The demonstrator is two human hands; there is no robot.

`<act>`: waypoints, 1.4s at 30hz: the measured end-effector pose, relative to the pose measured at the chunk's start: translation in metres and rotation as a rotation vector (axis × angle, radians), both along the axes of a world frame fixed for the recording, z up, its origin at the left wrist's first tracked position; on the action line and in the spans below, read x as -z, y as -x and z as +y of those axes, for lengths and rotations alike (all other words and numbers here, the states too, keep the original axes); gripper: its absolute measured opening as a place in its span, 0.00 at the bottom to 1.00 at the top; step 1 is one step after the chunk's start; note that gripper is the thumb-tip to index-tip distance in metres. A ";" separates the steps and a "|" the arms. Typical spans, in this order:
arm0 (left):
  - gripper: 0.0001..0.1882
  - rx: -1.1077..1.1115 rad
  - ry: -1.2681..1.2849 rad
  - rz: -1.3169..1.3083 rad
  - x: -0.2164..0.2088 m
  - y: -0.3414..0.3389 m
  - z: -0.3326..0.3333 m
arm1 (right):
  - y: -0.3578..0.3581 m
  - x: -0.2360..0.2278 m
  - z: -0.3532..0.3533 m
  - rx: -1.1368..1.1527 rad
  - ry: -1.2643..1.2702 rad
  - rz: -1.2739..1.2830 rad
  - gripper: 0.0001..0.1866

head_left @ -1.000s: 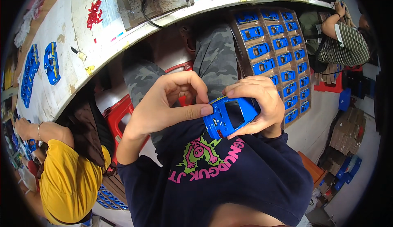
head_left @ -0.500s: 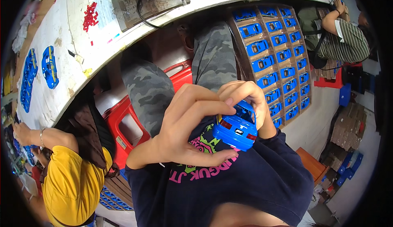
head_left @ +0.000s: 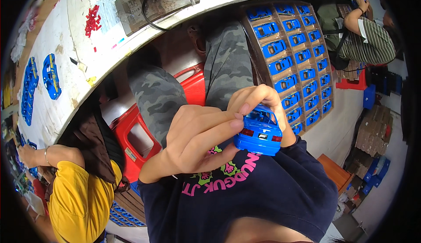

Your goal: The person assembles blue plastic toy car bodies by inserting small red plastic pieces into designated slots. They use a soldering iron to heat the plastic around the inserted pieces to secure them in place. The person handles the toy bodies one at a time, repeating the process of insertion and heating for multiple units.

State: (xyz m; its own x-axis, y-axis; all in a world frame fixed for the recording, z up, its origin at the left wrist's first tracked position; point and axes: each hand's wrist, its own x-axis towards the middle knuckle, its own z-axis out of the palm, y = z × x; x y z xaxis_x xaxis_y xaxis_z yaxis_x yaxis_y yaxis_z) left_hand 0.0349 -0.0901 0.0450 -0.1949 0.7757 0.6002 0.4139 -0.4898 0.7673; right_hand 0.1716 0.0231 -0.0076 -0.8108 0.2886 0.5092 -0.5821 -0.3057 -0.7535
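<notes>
I hold a blue toy car body (head_left: 261,132) close to my chest, its rear end with red tail lights facing the camera. My left hand (head_left: 197,137) is in front, thumb and fingers pinching the car's left rear corner. My right hand (head_left: 258,98) curls over the car's roof from behind and is mostly hidden by the car and the left hand. Below me are my camouflage trousers and a red stool (head_left: 140,133).
A cardboard tray (head_left: 250,41) of several blue car bodies stands to the right. The white worktable (head_left: 87,63) carries a metal jig (head_left: 153,1), red small parts (head_left: 92,21) and blue car bodies (head_left: 50,76). A person in yellow sits left; another in stripes far right.
The car has been turned from underside-up to rear end facing me. My left hand has moved over it to pinch its rear corner.
</notes>
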 end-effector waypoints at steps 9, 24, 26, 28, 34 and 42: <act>0.19 0.048 -0.037 0.108 0.009 0.010 0.010 | -0.011 0.002 -0.004 -0.098 0.212 -0.264 0.46; 0.09 -0.304 0.458 -0.566 0.086 0.022 0.023 | 0.008 0.031 0.017 -0.068 0.932 -0.483 0.54; 0.08 -0.371 0.509 -0.589 0.089 0.025 0.030 | 0.020 0.028 0.016 0.028 0.855 -0.408 0.55; 0.09 -0.447 0.531 -0.666 0.093 0.028 0.039 | 0.027 0.029 0.016 0.107 0.712 -0.389 0.50; 0.10 -0.336 0.459 -0.750 0.081 0.023 0.056 | 0.044 0.022 0.027 0.416 0.410 -0.465 0.30; 0.29 -0.257 0.479 -0.858 0.059 0.022 0.070 | 0.051 0.009 0.052 0.542 0.221 -0.495 0.22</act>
State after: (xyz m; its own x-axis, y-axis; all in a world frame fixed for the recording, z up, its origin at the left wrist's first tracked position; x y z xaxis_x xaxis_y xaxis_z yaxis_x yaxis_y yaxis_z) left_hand 0.0126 -0.0200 -0.0135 -0.6084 0.7721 -0.1836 -0.3194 -0.0264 0.9473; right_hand 0.1206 0.0755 -0.0165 -0.6456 0.7637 0.0078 -0.3042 -0.2478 -0.9198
